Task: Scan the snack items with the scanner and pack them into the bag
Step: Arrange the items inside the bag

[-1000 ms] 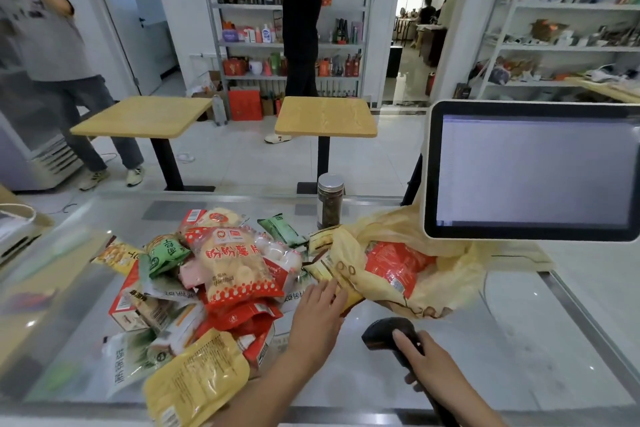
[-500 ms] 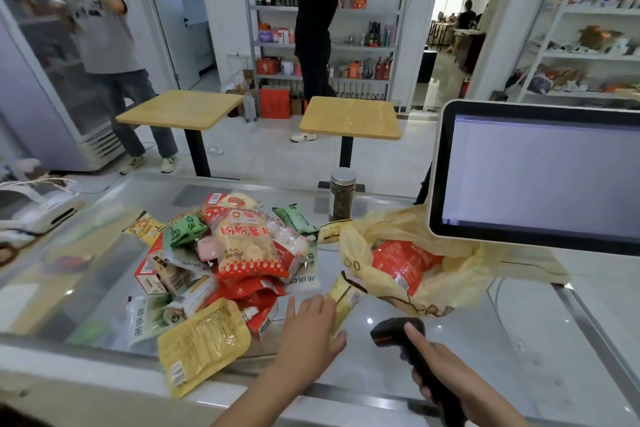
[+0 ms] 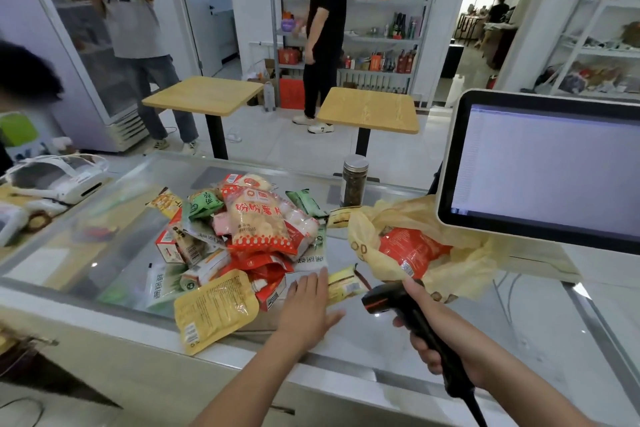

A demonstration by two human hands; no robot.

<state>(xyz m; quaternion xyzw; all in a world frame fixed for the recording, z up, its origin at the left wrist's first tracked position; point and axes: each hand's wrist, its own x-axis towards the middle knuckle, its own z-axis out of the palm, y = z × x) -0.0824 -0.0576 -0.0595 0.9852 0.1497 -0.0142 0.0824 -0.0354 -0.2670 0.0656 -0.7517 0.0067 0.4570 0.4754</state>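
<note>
A pile of snack packets [image 3: 249, 239] lies on the glass counter [image 3: 502, 319]; a flat yellow pouch [image 3: 214, 308] sits at its near edge. My left hand [image 3: 308, 308] rests flat, fingers spread, at the pile's near right corner beside a small yellow packet [image 3: 346, 282]. My right hand [image 3: 446, 340] grips the black handheld scanner [image 3: 388, 298], its head pointing left toward that packet. A yellow plastic bag [image 3: 460, 260] lies open to the right with a red snack packet [image 3: 412, 250] inside it.
A touchscreen monitor [image 3: 550, 170] stands at the right over the bag. A jar with a metal lid [image 3: 353, 180] stands at the counter's far edge. A white device [image 3: 59, 177] sits at the left. Two wooden tables, shelves and standing people are beyond the counter.
My left hand slid back toward the near edge, drawing the small yellow packet out of the pile beside it. The scanner in my right hand stays pointed left. The view shifted.
</note>
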